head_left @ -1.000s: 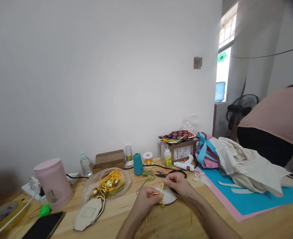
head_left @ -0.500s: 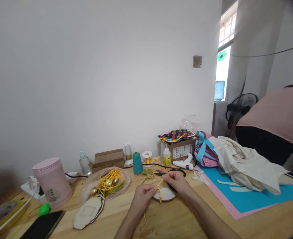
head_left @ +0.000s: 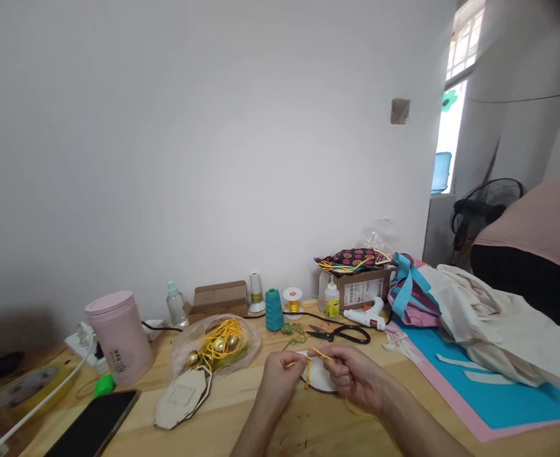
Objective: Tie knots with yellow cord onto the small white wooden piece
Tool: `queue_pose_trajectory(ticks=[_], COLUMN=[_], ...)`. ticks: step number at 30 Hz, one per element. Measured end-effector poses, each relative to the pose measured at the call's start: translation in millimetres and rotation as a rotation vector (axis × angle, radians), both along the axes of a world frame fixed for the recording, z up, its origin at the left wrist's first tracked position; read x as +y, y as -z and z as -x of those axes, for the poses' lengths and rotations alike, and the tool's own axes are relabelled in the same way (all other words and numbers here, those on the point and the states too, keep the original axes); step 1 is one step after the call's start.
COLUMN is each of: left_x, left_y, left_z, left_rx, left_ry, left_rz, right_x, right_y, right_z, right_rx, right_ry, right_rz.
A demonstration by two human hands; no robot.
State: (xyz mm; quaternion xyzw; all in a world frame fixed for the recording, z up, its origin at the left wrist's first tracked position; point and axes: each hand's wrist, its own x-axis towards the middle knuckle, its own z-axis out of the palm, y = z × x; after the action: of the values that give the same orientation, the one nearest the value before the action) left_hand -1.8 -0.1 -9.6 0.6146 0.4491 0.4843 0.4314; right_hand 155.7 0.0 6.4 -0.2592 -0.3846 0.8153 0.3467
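My left hand (head_left: 278,379) and my right hand (head_left: 353,374) are close together over the wooden table (head_left: 270,431), both pinched on a thin yellow cord (head_left: 308,369) that runs between them. Under the cord lies a small white card piece (head_left: 318,378). Black scissors (head_left: 341,332) lie just beyond my right hand. A clear plastic bag (head_left: 215,346) holding yellow cord and gold beads sits to the left of my left hand.
A pink canister (head_left: 119,337), a black phone (head_left: 94,424), a flat card shape (head_left: 182,398), a teal thread spool (head_left: 274,310), a glue bottle (head_left: 332,299), a glue gun (head_left: 366,315) and a cardboard box (head_left: 363,285) crowd the table. Blue and pink sheets (head_left: 470,406) carry cream fabric (head_left: 493,324). Another person in pink (head_left: 541,228) bends at right.
The view has swung, so everything sits further right. My right hand has dropped lower and nearer, and the yellow cord is now stretched tauter between my two hands.
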Motion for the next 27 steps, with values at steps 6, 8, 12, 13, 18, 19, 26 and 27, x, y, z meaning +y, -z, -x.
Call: queue_pose_trajectory(ticks=[6, 8, 12, 13, 18, 19, 26, 27], left_x=[-1.7, -2.6, -4.5, -4.9, -4.8, -4.1, 0.8, 0.8], left_y=[-0.7, -0.5, -1.8, -2.4, -2.8, -2.1, 1.8, 1.5], left_z=[-2.5, -3.5, -5.4, -5.7, -5.2, -4.8, -4.5, -4.7], left_rx=[0.128, 0.129, 0.11, 0.107, 0.087, 0.079, -0.044, -0.052], left_ry=[0.004, 0.009, 0.068, 0.084, 0.102, 0.087, 0.028, 0.034], left_rz=[0.001, -0.021, -0.069, -0.078, -0.064, -0.057, 0.036, 0.043], right_x=[0.0, 3.1, 8.5, 9.1, 9.5, 9.4, 9.8, 9.7], right_y=[6.2, 5.9, 4.8, 4.8, 6.4, 6.8, 9.7, 9.7], right_z=[1.2, -1.7, -8.8, -10.0, -10.5, -10.0, -7.3, -7.2], right_rx=[0.027, 0.075, 0.175, 0.187, 0.216, 0.218, 0.233, 0.227], right_ry=[-0.037, -0.008, 0.039, 0.042, 0.031, 0.027, -0.016, -0.014], right_rz=[0.004, 0.099, 0.232, 0.247, 0.278, 0.276, 0.242, 0.241])
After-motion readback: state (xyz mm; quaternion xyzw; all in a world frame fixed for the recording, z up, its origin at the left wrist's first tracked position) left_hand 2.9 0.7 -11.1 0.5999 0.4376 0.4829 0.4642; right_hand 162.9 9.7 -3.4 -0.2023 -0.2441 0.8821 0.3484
